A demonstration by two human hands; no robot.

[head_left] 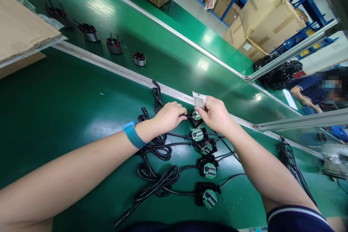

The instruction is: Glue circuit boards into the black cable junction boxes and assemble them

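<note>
My right hand (216,115) is closed round a white squeeze tube (199,100) with small print, its flat end pointing up. The tube's lower end is hidden by my fingers, above the farthest round green circuit board (197,115). Just left of that board, my left hand (172,116) pinches a black cable (186,116) between thumb and fingers. Nearer to me, several more boards lie in a row in black housings, among them one circuit board (197,135) and the nearest circuit board (210,198). Coiled black cables (160,183) run left from the housings.
Several copper-wound motor stators (139,59) stand beyond the metal rail (114,67) on the green table (67,116). Cardboard (24,29) lies at left. More black cables (289,156) lie at right. A person (315,92) sits at far right, near large cardboard boxes (266,14).
</note>
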